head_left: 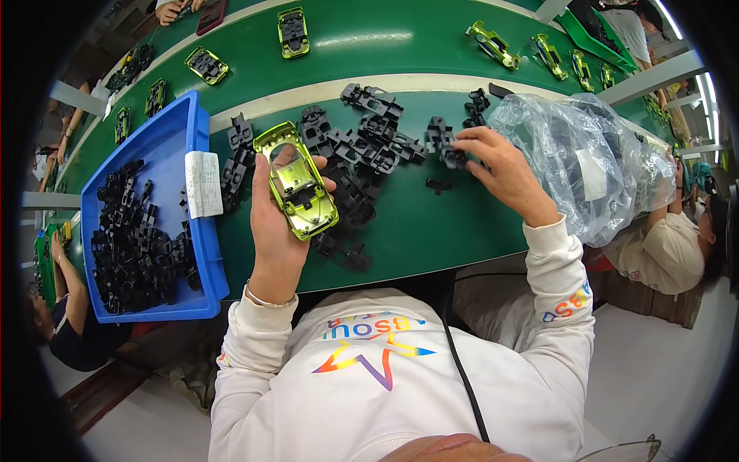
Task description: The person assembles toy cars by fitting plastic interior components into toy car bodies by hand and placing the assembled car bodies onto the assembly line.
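Observation:
My left hand (275, 242) is closed around a shiny lime-green toy car body (312, 202), held with its hollow underside toward me above the near left of the table. My right hand (508, 171) has its fingers apart and slightly bent. Its fingertips reach the edge of a black plastic car interior part (440, 137); whether they grip it cannot be told. Between my hands lies a loose pile of similar black parts (377, 146). A small black piece (439, 185) sits by itself below the right fingertips.
A blue bin (215, 266) of black parts stands at the left. To the right lies a clear plastic bag (554, 146). Beyond a pale strip, several green car bodies (292, 35) rest on the green surface. Other people work at both sides and at the far left.

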Motion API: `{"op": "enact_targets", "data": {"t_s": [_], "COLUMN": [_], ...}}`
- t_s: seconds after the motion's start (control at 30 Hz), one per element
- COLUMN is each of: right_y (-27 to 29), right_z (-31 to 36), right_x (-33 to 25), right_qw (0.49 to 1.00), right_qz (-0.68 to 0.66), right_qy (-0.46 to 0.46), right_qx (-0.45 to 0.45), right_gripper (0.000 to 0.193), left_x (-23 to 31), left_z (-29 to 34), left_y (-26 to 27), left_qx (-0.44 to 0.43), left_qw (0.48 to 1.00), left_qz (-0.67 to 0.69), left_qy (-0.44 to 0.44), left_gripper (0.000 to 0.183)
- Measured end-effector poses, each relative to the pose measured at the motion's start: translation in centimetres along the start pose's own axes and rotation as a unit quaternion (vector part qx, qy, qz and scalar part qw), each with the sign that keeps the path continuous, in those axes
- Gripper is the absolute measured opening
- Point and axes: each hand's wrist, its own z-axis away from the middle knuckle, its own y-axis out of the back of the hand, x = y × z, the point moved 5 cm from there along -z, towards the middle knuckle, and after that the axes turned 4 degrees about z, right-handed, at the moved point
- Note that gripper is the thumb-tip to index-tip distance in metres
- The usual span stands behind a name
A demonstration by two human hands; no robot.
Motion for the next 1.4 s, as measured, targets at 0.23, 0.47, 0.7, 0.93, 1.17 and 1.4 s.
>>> {"op": "enact_targets", "data": {"t_s": [0.23, 0.47, 0.7, 0.93, 1.17, 1.4], "right_y": [2.1, -1.0, -0.2, 1.2, 0.9, -1.6], "right_z": [-2.8, -5.4, -0.7, -1.4, -4.4, -5.4], "right_x": [3.9, 5.5, -1.0, -3.6, -16.6, -18.4], "right_qw": [0.97, 0.983, 0.976, 0.978, 0.964, 0.957], "right_qz": [-0.184, 0.012, 0.163, -0.027, -0.163, -0.136], "right_qy": [-0.152, -0.146, -0.082, -0.06, 0.075, 0.048], "right_qx": [0.051, 0.115, 0.121, 0.199, 0.198, 0.25], "right_gripper": [0.025, 0.03, 0.045, 0.046, 0.047, 0.043], "left_x": [0.0, -0.5, 0.8, -0.1, -0.3, -0.1], "left_z": [-0.5, -0.9, -0.8, -0.4, 0.5, 1.7], "left_y": [-1.9, -2.7, -1.2, -1.7, -2.8, -3.0], "left_qx": [-0.004, -0.02, -0.02, -0.068, -0.033, -0.043], "left_qw": [1.0, 0.999, 0.999, 0.995, 0.99, 0.992], "left_qz": [-0.025, -0.026, -0.037, 0.064, 0.087, 0.078], "left_qy": [-0.017, -0.008, -0.028, -0.022, -0.102, -0.088], "left_gripper": [0.052, 0.051, 0.053, 0.061, 0.056, 0.059]}}
